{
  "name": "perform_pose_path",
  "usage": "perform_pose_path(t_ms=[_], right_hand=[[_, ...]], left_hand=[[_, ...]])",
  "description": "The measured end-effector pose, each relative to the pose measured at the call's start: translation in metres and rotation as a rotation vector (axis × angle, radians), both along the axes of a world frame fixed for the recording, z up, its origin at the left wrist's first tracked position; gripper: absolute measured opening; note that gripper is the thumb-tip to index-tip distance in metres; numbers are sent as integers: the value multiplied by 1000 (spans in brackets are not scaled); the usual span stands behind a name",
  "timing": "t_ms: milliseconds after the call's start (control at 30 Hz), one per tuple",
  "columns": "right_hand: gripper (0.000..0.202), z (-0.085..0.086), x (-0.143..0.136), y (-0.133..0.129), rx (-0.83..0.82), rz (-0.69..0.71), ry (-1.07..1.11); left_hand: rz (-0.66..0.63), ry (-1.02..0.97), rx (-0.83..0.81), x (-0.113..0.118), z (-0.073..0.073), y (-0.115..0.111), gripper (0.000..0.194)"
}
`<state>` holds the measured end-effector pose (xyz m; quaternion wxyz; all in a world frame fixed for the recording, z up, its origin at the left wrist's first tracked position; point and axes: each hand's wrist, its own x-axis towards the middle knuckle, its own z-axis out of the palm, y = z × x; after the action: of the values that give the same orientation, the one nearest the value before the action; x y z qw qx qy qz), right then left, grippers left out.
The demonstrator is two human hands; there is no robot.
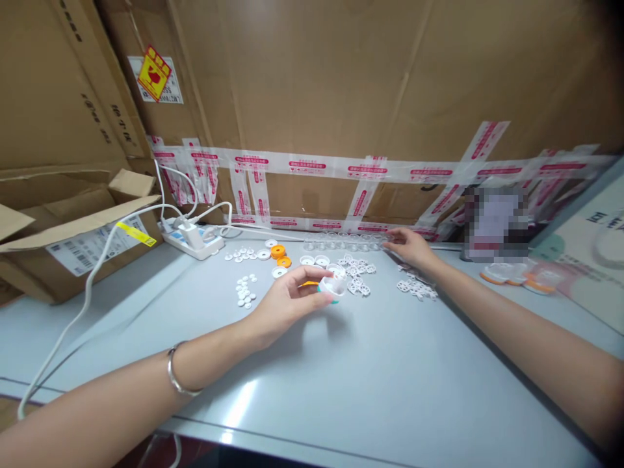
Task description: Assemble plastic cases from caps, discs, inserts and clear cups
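My left hand [287, 302] grips a small round plastic part [332, 287], white and translucent with a green bottom edge, between thumb and fingers just above the table. At the back, the fingers of my right hand [408, 247] close around the right end of a row of clear plastic cups [344, 242]; they partly hide the cup there. Between the hands lie white openwork plastic pieces [359, 286], and more such pieces [416, 288] sit below my right hand. White discs [279, 272] and orange rings [277, 251] are beyond my left hand.
Small white caps [245, 292] lie in loose groups on the grey table [390, 383]. A power strip [192, 242] with white cables and an open cardboard box [73, 227] stand left. Orange-edged clear parts [519, 276] lie right. A large taped carton [316, 84] walls the back.
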<state>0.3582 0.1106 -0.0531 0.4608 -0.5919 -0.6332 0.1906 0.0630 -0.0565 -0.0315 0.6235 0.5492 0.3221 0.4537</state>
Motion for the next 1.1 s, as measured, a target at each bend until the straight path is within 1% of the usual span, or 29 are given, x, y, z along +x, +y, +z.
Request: perform_pose_path(t_ms=[33,100,167,200,233,300,333,367,400,433,500,567,767,933,1100], right_hand=[[25,2,-1,-1,9,-18,12],[28,10,-4,-8,43,-57,45],[33,25,-12,-25,91,-65,88],[35,34,-20,-37,105,-37,109],[36,44,-29,-51,108,28,139],[38,62,-52,-83,71,354,260],[36,69,-64,-100,55,481,258],[33,76,-75,-115,33,570,244],[31,81,-85,-128,8,628,230],[30,85,-93,-138,-17,655,222],[29,90,-102,-151,-31,674,220],[29,91,-104,-155,-24,664,220],[30,92,-102,-153,-22,638,199],[30,94,-99,-153,79,628,227],[29,94,-100,-156,-19,670,159]], left_hand=[[1,1,3,-1,0,0,32],[5,-16,-16,-1,0,0,31],[-10,-87,-84,-1,0,0,31],[-24,-133,-130,-1,1,0,31],[-38,-176,-177,-1,1,-1,30],[-66,-239,-242,0,0,-2,28],[-79,-258,-256,0,0,-2,27],[-90,-275,-259,1,1,-2,25],[-99,-292,-257,1,1,-3,23],[-109,-308,-251,0,1,-4,22],[-123,-327,-238,0,3,-5,21],[-131,-328,-219,-1,4,-6,22],[-122,-328,-203,-1,5,-7,21],[-119,-364,-190,-2,6,-9,18],[-113,-344,-189,-3,6,-9,21]])
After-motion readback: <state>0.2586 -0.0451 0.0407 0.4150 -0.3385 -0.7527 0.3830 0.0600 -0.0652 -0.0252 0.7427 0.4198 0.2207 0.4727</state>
